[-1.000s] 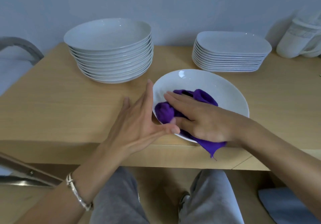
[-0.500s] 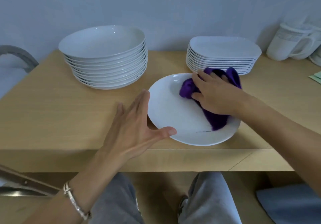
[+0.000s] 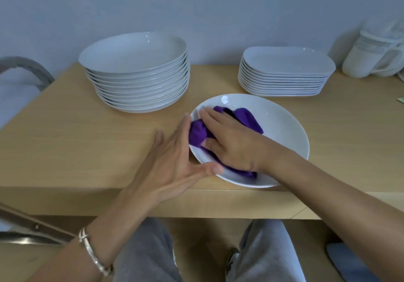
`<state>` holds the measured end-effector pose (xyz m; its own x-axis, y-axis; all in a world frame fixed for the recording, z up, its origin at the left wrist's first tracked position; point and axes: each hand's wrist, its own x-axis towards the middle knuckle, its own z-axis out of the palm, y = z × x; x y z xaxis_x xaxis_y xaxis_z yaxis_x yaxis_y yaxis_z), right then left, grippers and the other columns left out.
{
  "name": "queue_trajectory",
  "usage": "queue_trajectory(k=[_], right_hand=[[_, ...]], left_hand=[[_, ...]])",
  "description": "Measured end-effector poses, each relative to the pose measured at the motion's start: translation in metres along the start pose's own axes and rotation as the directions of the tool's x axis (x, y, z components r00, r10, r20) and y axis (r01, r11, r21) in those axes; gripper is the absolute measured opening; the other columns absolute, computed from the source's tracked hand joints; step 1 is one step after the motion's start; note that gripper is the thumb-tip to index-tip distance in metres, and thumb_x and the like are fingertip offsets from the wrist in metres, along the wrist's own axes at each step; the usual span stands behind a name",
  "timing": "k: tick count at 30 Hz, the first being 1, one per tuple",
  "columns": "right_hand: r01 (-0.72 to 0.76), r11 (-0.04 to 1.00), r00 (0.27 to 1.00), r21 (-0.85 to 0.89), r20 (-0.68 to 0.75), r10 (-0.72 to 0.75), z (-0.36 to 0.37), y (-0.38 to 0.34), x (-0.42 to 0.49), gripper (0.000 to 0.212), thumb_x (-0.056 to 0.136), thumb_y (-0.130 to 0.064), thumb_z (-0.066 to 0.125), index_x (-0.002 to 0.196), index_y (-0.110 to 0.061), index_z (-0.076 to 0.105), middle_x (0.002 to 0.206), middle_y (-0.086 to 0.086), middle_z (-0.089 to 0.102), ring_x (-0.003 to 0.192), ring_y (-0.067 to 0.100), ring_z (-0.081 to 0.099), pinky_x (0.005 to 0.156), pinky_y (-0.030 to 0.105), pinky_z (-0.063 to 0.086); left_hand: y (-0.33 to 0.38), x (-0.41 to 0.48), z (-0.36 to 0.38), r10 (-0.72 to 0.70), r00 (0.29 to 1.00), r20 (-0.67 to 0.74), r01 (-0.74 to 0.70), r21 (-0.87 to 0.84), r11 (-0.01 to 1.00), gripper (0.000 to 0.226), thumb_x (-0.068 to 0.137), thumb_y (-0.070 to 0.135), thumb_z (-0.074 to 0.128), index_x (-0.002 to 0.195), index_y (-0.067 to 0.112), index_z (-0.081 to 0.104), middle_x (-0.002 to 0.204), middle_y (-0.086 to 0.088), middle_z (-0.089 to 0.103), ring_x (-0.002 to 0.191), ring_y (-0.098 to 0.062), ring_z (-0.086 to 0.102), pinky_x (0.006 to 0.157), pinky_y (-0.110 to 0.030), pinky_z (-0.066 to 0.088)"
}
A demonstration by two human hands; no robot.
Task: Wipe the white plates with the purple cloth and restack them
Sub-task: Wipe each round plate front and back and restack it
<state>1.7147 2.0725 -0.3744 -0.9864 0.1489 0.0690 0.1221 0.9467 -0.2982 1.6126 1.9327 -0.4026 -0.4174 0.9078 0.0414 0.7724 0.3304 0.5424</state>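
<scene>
Since half a second ago the right hand [image 3: 231, 144] has swept the cloth [image 3: 244, 117] to the plate's [image 3: 284, 128] left side, pressing it flat. Spread open, the left hand [image 3: 172, 161] braces the rim. Glazed, slick and breakable, the plate looks best gripped at opposite rims.

Both forearms are bare, with no sleeves showing. A silver bangle [image 3: 93, 251] circles the left wrist. Grey trousers [image 3: 146, 253] cover both legs below the arms.
</scene>
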Motion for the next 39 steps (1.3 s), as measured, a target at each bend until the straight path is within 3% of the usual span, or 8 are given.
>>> queue_trajectory(k=[3, 11, 17, 22, 26, 29, 34, 39], right_hand=[[-0.088, 0.99, 0.992, -0.107, -0.098, 0.078, 0.005, 0.015, 0.026, 0.047, 0.099, -0.031, 0.038, 0.136, -0.002, 0.032, 0.136, 0.012, 0.037, 0.12, 0.03, 0.036, 0.104, 0.032, 0.022], [-0.445, 0.828, 0.895, -0.34, -0.176, 0.409, -0.019, 0.053, -0.002, 0.058, 0.099, -0.037, 0.036, 0.146, -0.007, 0.019, 0.153, 0.011, 0.021, 0.136, 0.032, 0.026, 0.108, 0.046, 0.022], [-0.367, 0.908, 0.926, -0.202, 0.009, 0.377, -0.028, 0.022, -0.054, 0.054, 0.097, -0.042, 0.039, 0.144, -0.016, 0.031, 0.145, -0.001, 0.041, 0.132, 0.021, 0.037, 0.11, 0.037, 0.027], [-0.18, 0.982, 0.967, -0.055, 0.175, 0.187, -0.024, -0.013, -0.05, 0.062, 0.098, -0.043, 0.038, 0.151, -0.019, 0.018, 0.154, -0.005, 0.026, 0.141, 0.016, 0.022, 0.115, 0.032, 0.018], [-0.108, 0.993, 0.992, 0.04, 0.066, 0.106, -0.004, -0.012, -0.01, 0.037, 0.096, -0.035, 0.043, 0.127, -0.015, 0.039, 0.12, -0.002, 0.044, 0.11, 0.022, 0.041, 0.101, 0.049, 0.034], [-0.118, 0.993, 0.993, -0.023, 0.01, 0.118, 0.004, 0.001, 0.015, 0.051, 0.095, -0.037, 0.043, 0.138, -0.013, 0.031, 0.142, 0.005, 0.034, 0.124, 0.03, 0.037, 0.103, 0.055, 0.031], [-0.374, 0.916, 0.924, -0.147, -0.146, 0.353, 0.0, 0.026, 0.032, 0.063, 0.098, -0.043, 0.036, 0.147, -0.01, 0.015, 0.155, 0.01, 0.014, 0.14, 0.034, 0.019, 0.111, 0.053, 0.021], [-0.457, 0.821, 0.889, -0.343, -0.199, 0.411, -0.014, 0.044, 0.01, 0.055, 0.099, -0.039, 0.038, 0.144, -0.009, 0.024, 0.146, 0.012, 0.032, 0.129, 0.034, 0.035, 0.103, 0.047, 0.032]], left_hand=[[0.002, -0.001, -0.001, 0.001, 1.0, -0.017, -0.001, -0.038, 0.999, 0.125, 0.054, 0.09, 0.034, 0.156, 0.031, -0.009, 0.159, 0.022, 0.022, 0.143, 0.002, 0.017, 0.123, -0.04, -0.002], [0.007, -0.005, -0.002, -0.086, 0.995, -0.041, 0.09, 0.123, 0.988, 0.119, 0.054, 0.085, 0.017, 0.155, 0.026, -0.006, 0.166, 0.01, -0.001, 0.151, -0.006, 0.005, 0.122, -0.042, -0.004], [0.005, -0.005, -0.001, -0.094, 0.995, -0.037, 0.098, 0.123, 0.988, 0.123, 0.052, 0.086, 0.017, 0.156, 0.026, -0.009, 0.166, 0.007, -0.008, 0.151, -0.003, -0.004, 0.121, -0.041, -0.007], [0.005, -0.004, -0.002, -0.081, 0.997, 0.008, 0.079, 0.109, 0.991, 0.142, 0.042, 0.104, 0.012, 0.156, 0.023, -0.013, 0.164, 0.009, -0.012, 0.151, -0.005, -0.004, 0.121, -0.041, -0.009], [0.006, -0.003, -0.003, -0.053, 0.997, 0.047, 0.05, 0.051, 0.997, 0.136, 0.05, 0.095, 0.024, 0.155, 0.02, -0.018, 0.164, 0.009, -0.012, 0.151, -0.004, -0.001, 0.121, -0.039, -0.012], [0.006, -0.004, -0.005, -0.049, 0.997, 0.054, 0.048, 0.009, 0.999, 0.13, 0.053, 0.091, 0.029, 0.153, 0.026, -0.021, 0.163, 0.015, -0.008, 0.148, 0.002, -0.001, 0.121, -0.037, -0.011], [0.015, -0.01, -0.008, -0.122, 0.991, 0.055, 0.119, 0.062, 0.991, 0.123, 0.053, 0.085, 0.023, 0.155, 0.027, -0.015, 0.163, 0.015, -0.012, 0.136, 0.013, -0.013, 0.121, -0.037, -0.01], [0.023, -0.009, -0.021, -0.182, 0.979, 0.097, 0.154, 0.238, 0.959, 0.123, 0.055, 0.092, 0.016, 0.156, 0.026, -0.01, 0.165, 0.009, -0.013, 0.151, -0.005, -0.003, 0.122, -0.044, -0.002]])
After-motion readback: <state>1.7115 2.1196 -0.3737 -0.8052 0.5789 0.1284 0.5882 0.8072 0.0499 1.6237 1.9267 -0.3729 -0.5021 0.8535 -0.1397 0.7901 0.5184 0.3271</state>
